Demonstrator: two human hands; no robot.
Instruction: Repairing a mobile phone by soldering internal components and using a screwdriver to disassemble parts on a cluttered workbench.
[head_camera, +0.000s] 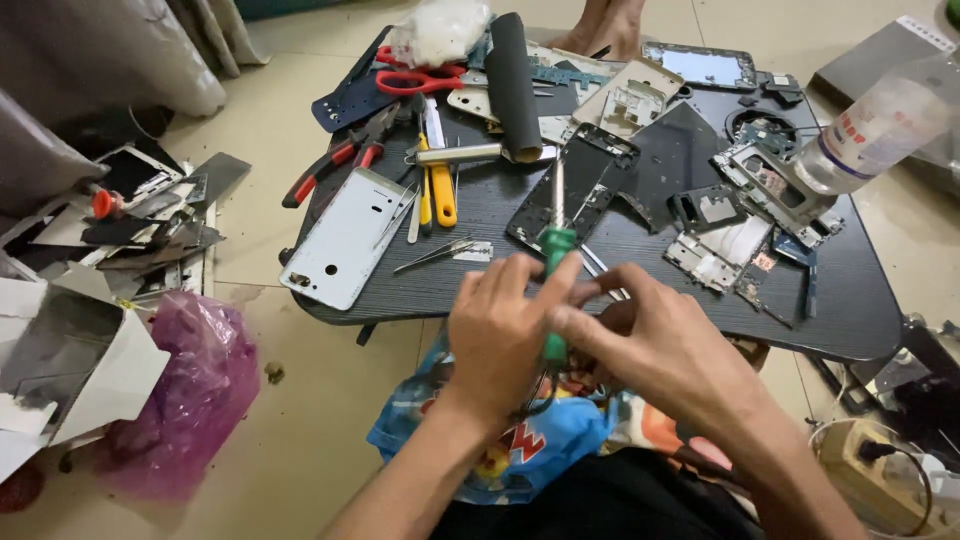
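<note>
A green-handled soldering iron (556, 262) stands nearly upright between a person's two hands at the near edge of a low, dark wood-grain table (860, 300), its thin metal shaft pointing away over the tabletop. The left hand (497, 335) is wrapped around the green plastic grip, thumb pressed to its upper part; the right hand (645, 345) closes in beside it, fingertips pinching the handle or something small against it, though what they pinch cannot be made out.

Just beyond the tip lies a stripped black phone frame (575, 190), rectangular and hollowed out. To its left, a pair of slim steel tweezers (432, 256) rests beside a flat silver phone back cover (345, 236) that overhangs the table's edge. Further back are a yellow-handled tool (440, 185), red-handled pliers (330, 165), red scissors (420, 78) and a black rolled mat (512, 85). On the right sit more metal phone chassis pieces (720, 255) and a clear plastic bottle (870, 130), tilted, its contents not discernible.

On the tiled floor to the left, a crumpled purple plastic bag (185, 390) bulges with unseen contents beside an open white cardboard box (70, 370) and a heap of discarded screens and panels (150, 215).
</note>
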